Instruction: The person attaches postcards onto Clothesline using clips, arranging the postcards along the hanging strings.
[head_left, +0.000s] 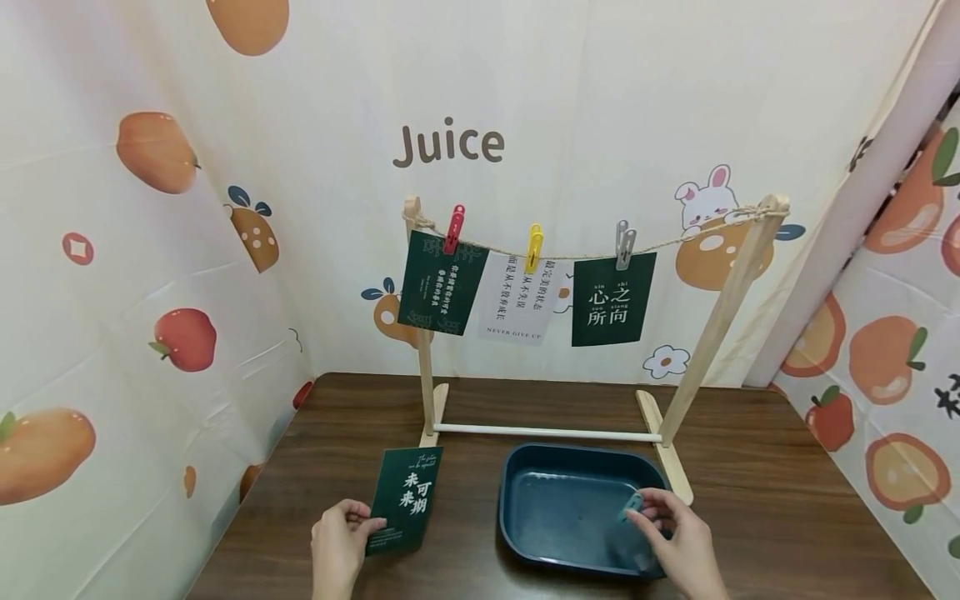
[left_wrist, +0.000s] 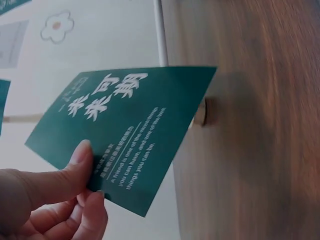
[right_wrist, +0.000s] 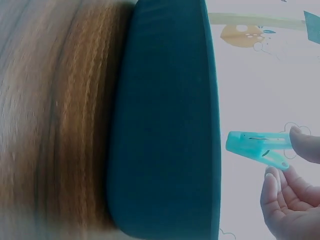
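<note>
My left hand pinches a dark green card with white characters by its lower left edge, thumb on the printed face. In the left wrist view the card is tilted and held up off the wooden table. Over the right side of a dark blue tray, my right hand holds a teal clothespin between thumb and fingers. The right wrist view shows the clothespin gripped at its handle ends, above the tray's rim.
Behind the tray stands a wooden rack with a twine line. From it hang a green card on a red clothespin, a white card on a yellow clothespin, and another green card on a grey clothespin.
</note>
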